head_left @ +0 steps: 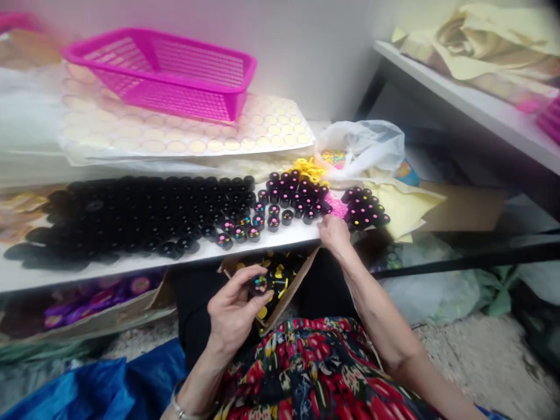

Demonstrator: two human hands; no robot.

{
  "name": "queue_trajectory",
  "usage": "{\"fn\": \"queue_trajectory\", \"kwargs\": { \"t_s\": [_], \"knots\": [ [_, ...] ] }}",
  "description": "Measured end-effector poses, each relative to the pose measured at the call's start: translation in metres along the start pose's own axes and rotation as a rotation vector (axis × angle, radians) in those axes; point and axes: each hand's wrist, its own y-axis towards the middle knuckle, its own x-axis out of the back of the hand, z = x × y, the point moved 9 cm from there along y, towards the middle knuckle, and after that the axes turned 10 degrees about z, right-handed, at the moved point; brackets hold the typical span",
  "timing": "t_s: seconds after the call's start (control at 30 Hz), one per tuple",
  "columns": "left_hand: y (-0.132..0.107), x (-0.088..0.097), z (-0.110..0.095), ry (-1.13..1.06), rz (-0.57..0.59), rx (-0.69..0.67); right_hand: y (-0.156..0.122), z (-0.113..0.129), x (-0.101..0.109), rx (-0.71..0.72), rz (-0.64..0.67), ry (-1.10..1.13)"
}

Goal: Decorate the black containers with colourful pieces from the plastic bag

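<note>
My left hand [234, 312] holds a small round black cup [259, 283] with colourful bits inside, tipped toward me above an open cardboard box [291, 297]. Black and yellow round pieces fill that box on my lap. At the edge of the white shelf, my right hand [335, 232] has its fingers closed beside a heap of small pink pieces [336, 205]; what they pinch, if anything, is hidden. Left of it stand black cups with pink dots [301, 195], and to the right is another cluster of dotted black cups [365, 207].
Rows of plain black cups [153, 207] cover the shelf's left side. Behind are yellow rings [310, 169], a clear plastic bag [371, 143] with coloured bits, a sheet of round stickers [196, 143] and a pink basket [166, 76]. A white upper shelf [472, 96] juts in at right.
</note>
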Motion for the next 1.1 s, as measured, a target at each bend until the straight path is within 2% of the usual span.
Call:
{"fn": "queue_trajectory", "kwargs": {
  "t_s": [0.13,0.3,0.43,0.5,0.6,0.7,0.8,0.9,1.1],
  "knots": [
    [0.016,-0.042,0.012,-0.047,0.169,0.093,-0.003,-0.005,0.001,0.030,-0.053,0.061],
    [0.031,-0.067,0.036,-0.113,0.220,0.204,-0.011,-0.004,-0.001,0.142,-0.134,0.112],
    [0.039,-0.072,0.050,-0.096,0.195,0.218,-0.014,-0.002,-0.006,0.145,-0.187,0.048],
    [0.040,-0.073,0.056,-0.074,0.201,0.224,-0.019,0.002,-0.005,0.202,-0.204,0.078],
    [0.042,-0.074,0.053,0.007,0.224,0.153,-0.042,0.019,0.001,0.456,-0.187,0.273],
    [0.045,-0.078,0.037,0.117,0.272,0.012,-0.076,0.036,0.008,0.724,-0.073,0.489],
    [0.045,-0.084,0.026,0.178,0.305,-0.074,-0.103,0.045,0.012,0.851,-0.021,0.567],
    [0.043,-0.087,0.024,0.219,0.304,-0.112,-0.116,0.047,0.012,0.895,-0.073,0.500],
    [0.038,-0.091,0.028,0.264,0.324,-0.171,-0.121,0.052,0.001,0.949,-0.176,0.206]
  ]
}}
